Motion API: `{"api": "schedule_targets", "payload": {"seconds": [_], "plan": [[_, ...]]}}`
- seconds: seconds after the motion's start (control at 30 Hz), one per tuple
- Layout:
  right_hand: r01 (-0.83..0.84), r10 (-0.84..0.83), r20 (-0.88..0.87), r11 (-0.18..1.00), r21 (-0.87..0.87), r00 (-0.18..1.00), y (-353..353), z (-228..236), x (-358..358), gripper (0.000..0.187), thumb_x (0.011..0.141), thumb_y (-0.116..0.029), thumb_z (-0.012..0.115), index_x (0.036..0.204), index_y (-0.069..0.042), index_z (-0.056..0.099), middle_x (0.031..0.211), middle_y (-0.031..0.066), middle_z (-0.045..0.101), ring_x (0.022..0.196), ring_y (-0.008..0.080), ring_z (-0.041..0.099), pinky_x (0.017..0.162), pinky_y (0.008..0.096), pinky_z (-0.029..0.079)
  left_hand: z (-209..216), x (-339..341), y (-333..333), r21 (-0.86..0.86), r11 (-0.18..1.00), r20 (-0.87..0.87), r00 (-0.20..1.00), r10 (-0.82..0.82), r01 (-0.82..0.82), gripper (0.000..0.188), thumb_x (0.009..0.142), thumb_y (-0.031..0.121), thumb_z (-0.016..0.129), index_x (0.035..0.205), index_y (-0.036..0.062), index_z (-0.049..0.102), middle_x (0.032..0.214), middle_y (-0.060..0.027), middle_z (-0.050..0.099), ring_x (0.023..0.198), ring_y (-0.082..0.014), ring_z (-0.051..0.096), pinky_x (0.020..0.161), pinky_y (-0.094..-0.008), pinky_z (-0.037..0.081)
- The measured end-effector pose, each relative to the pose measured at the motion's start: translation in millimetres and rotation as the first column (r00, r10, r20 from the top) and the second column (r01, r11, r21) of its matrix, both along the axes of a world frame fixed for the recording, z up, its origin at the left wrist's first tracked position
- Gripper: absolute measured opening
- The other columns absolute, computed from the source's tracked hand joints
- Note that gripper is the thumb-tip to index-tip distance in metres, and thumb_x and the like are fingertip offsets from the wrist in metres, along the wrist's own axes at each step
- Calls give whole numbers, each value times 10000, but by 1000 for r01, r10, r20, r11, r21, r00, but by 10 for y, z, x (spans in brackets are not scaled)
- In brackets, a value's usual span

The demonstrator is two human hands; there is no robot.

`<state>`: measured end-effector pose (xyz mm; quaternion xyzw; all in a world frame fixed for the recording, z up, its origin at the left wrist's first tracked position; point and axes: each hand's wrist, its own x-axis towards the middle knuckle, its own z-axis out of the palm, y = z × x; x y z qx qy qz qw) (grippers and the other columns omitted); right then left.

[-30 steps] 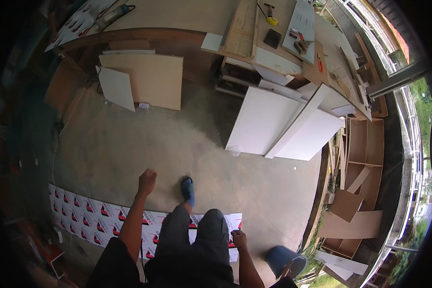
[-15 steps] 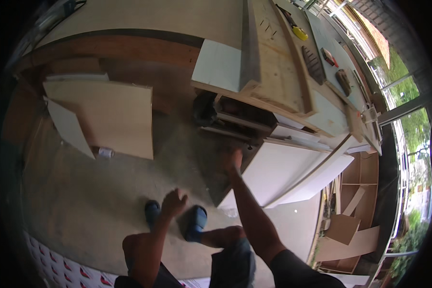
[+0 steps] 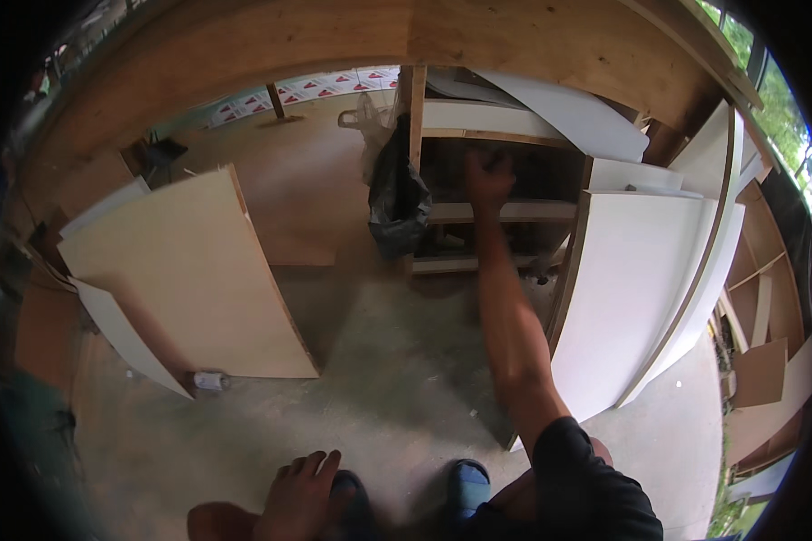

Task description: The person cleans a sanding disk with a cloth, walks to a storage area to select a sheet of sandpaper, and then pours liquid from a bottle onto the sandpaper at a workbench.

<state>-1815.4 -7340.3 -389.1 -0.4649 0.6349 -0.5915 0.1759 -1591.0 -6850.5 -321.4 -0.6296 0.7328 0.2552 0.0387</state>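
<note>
My right arm stretches forward under the workbench [image 3: 334, 41]. At its end my right hand [image 3: 490, 178] is inside the dark upper compartment of a wooden shelf unit [image 3: 523, 212], above its middle board. Its fingers look curled together, and anything between them is too dark to make out. A black plastic bag [image 3: 400, 203] hangs on the shelf's left post, left of that hand. Low at the front, my left hand [image 3: 299, 494] lies by my left knee, fingers stretched out and holding nothing.
White panels [image 3: 636, 279] lean upright against the shelf's right side. Further left, a large beige board [image 3: 189, 279] stands tilted on the concrete floor, a small white can [image 3: 211, 380] at its foot. Offcuts and an open wooden frame [image 3: 758, 307] stand at far right.
The view has dropped and come closer to the bench, whose top is now out of sight. My right hand has moved into the shelf compartment; my left hand has come back towards my knee, its fingers straighter.
</note>
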Motion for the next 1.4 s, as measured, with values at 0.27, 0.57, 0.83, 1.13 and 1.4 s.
{"api": "schedule_targets", "payload": {"seconds": [0.27, 0.57, 0.83, 1.13, 1.4], "plan": [[-292, 291, 892, 937, -192, 348, 1193, 39, 495, 275, 914, -100, 525, 1179, -29, 531, 990, 45, 601, 906, 159, 592, 833, 348, 487, 237, 156, -1255, -268, 959, -416, 909, -25, -97, 456, 933, 308, 624, 1257, -9, 570, 1178, -157, 648, 1087, -258, 630, 944, -372, 483], [-186, 216, 707, 975, -121, 674, 1354, -867, 476, 417, 884, -187, 621, 1263, -24, 557, 1178, 143, 620, 1114, 268, 578, 986, 438, 437, -396, 357, -1654, 77, 847, -730, 549, 407, -525, 336, 965, 238, 593, 1173, -26, 600, 1087, -104, 669, 948, -137, 632, 825, -284, 512], [254, 310, -656, 744, 618, 689, 1920, -2466, 145, 822, 790, -534, 672, 1451, -114, 424, 1532, 270, 261, 1424, 441, 226, 1155, 591, 182, -411, 461, -1310, -163, 982, -73, 994, 86, -97, 452, 914, 323, 636, 1210, -13, 579, 1187, -196, 630, 1090, -345, 608, 932, -423, 478], [351, -10, -549, 779, 520, 836, 1943, -2411, -282, 778, 755, -316, 714, 1433, -89, 410, 1513, 214, 298, 1380, 429, 300, 1083, 585, 315, -423, 502, -1196, -61, 995, 58, 995, 85, -82, 501, 899, 333, 617, 1276, 15, 532, 1195, -212, 611, 1116, -385, 581, 967, -467, 450], [-561, 520, 250, 817, 134, 817, 1893, -1981, -464, 654, 884, -370, 642, 1426, -79, 418, 1375, 197, 496, 1178, 364, 550, 900, 473, 500, -458, 277, -1273, -261, 965, -148, 989, -2, -37, 519, 882, 292, 685, 1275, -10, 532, 1157, -223, 615, 1083, -392, 590, 924, -429, 479]]}}
